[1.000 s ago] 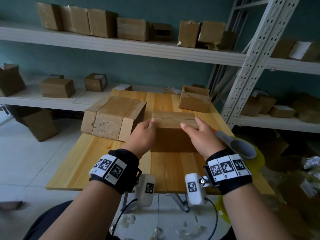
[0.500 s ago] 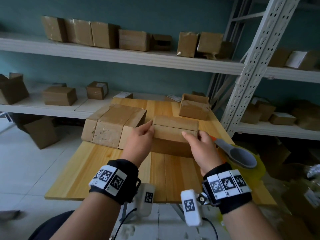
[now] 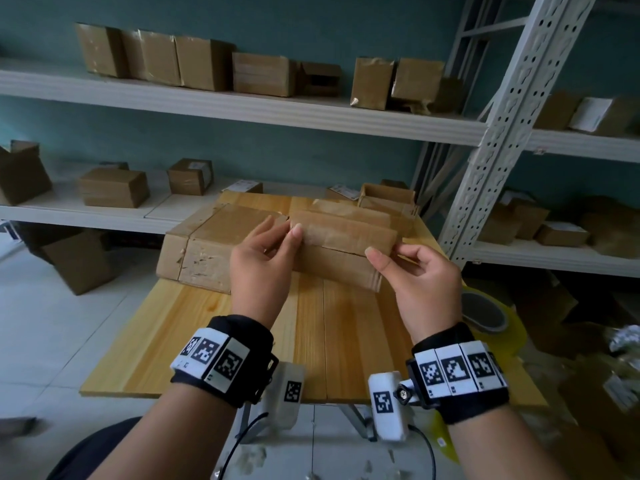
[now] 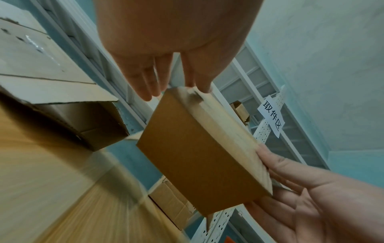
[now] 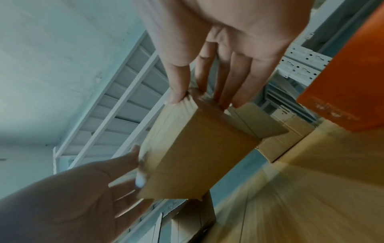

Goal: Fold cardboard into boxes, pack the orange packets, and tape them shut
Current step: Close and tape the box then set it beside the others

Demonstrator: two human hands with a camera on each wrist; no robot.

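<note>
A small closed cardboard box (image 3: 346, 244) with glossy tape along its top hangs tilted above the wooden table (image 3: 339, 341). My left hand (image 3: 291, 233) pinches its left end, thumb on the taped face. My right hand (image 3: 384, 252) pinches the right end the same way. In the left wrist view the left hand (image 4: 176, 90) grips the top corner of the box (image 4: 197, 156). In the right wrist view the right hand (image 5: 199, 98) pinches the box (image 5: 193, 156) at its upper corner. No orange packets are in sight.
A large stack of cardboard (image 3: 207, 251) lies on the table's left half. An open box (image 3: 388, 199) stands at the far right. A tape dispenser (image 3: 485, 313) with a yellow roll sits at the right edge. Shelves with boxes surround the table; a rack upright (image 3: 502, 133) rises on the right.
The box has come up off the table and tipped, its taped top now facing me. Both hands moved from its near face to its two ends.
</note>
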